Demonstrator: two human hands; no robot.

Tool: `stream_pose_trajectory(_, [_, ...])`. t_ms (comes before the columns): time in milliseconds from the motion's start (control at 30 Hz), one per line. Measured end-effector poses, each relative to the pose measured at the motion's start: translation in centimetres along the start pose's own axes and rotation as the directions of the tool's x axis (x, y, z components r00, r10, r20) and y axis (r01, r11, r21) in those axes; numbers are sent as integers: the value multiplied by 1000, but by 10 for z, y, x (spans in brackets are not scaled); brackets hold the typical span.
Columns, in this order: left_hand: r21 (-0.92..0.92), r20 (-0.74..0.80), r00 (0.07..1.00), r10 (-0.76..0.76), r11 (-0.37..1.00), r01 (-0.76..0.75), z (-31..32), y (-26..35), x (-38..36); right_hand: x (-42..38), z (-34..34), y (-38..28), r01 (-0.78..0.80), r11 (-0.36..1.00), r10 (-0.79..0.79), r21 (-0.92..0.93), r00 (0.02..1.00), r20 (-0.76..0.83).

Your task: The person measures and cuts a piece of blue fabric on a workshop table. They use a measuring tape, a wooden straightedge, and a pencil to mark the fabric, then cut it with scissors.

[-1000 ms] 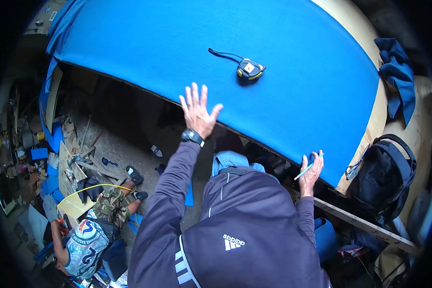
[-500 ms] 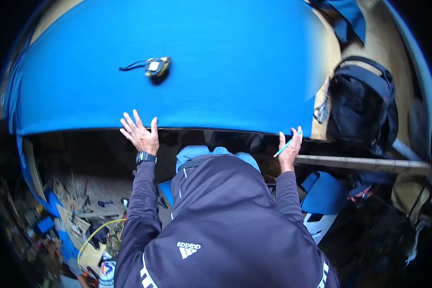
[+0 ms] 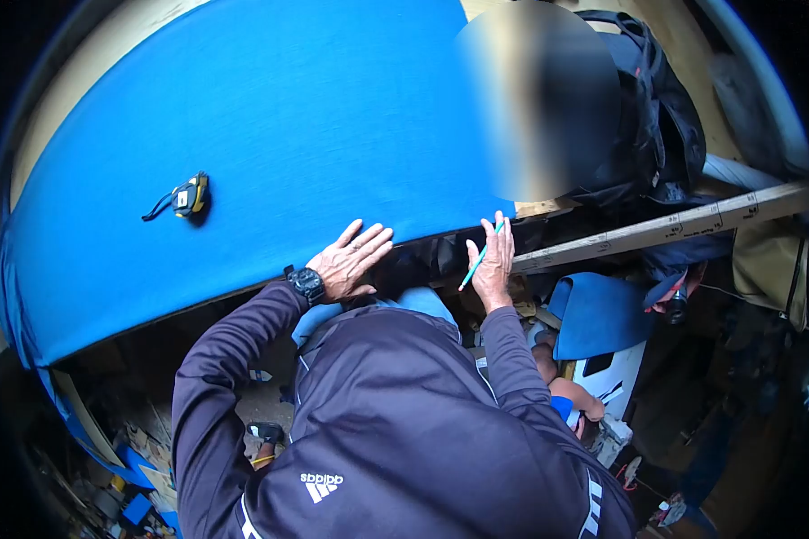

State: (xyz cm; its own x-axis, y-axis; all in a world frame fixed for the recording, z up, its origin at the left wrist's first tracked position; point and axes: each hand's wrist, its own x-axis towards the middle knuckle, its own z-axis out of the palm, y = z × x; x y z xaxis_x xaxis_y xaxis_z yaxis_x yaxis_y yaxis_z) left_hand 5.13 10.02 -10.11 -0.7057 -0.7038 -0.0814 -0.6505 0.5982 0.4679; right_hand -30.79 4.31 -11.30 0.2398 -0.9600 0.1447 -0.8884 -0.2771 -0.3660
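At the near edge of the desk (image 3: 54,117), both hands rest on the blue sheet (image 3: 288,117) that covers most of its top. The left hand (image 3: 346,260) lies flat with fingers spread, palm pressed on the sheet's edge, a watch (image 3: 307,285) on its wrist. The right hand (image 3: 493,263) sits close beside it at the same edge, fingers curled around a pencil (image 3: 479,258) that slants toward the sheet. A tape measure (image 3: 187,198) lies well to the left on the sheet. A dark backpack (image 3: 656,117) sits at the sheet's right end.
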Motion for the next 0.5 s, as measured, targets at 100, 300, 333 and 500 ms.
stream_pose_trajectory(100, [-55,-9,996,89,994,-89,-7,7,47,1,-8,3,-10,1000,10,-4,1000,14])
stream_pose_trajectory(300, [-8,39,989,141,990,-141,-1,37,127,8,-29,-30,142,987,-143,76,990,2])
stream_pose_trajectory(333, [-12,50,988,145,989,-145,1,40,133,8,-24,-30,162,982,-162,100,987,-6])
stream_pose_trajectory(500, [18,43,985,166,986,-167,8,40,139,5,-4,11,57,998,-55,21,995,-85])
